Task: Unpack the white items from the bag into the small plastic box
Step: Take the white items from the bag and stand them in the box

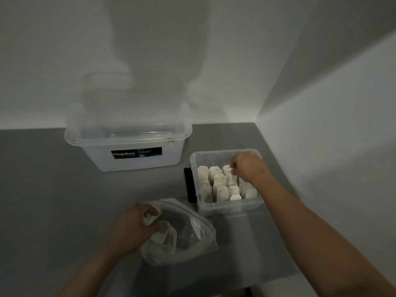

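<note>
Placement step: right hand (248, 166) pinches white squarish sachet (230, 170) into small clear plastic box (231, 207); left hand (137, 226) grips crumpled clear plastic bag (190, 232) beside it. Next, probably fish out another.

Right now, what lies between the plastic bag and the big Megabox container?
In the head view, only bare grey tabletop separates the bag from the Megabox container.

- small plastic box (231, 207): clear plastic, smooth walls, faint sheen.
- bag (192, 236): thin clear plastic film, crinkled, glossy highlights.
- white items (220, 189): matt off-white surface, faintly speckled.
- large box (139, 163): translucent frosted plastic, smooth; black printed label (136, 152).
- desk (53, 189): grey, matt, smooth.
</note>
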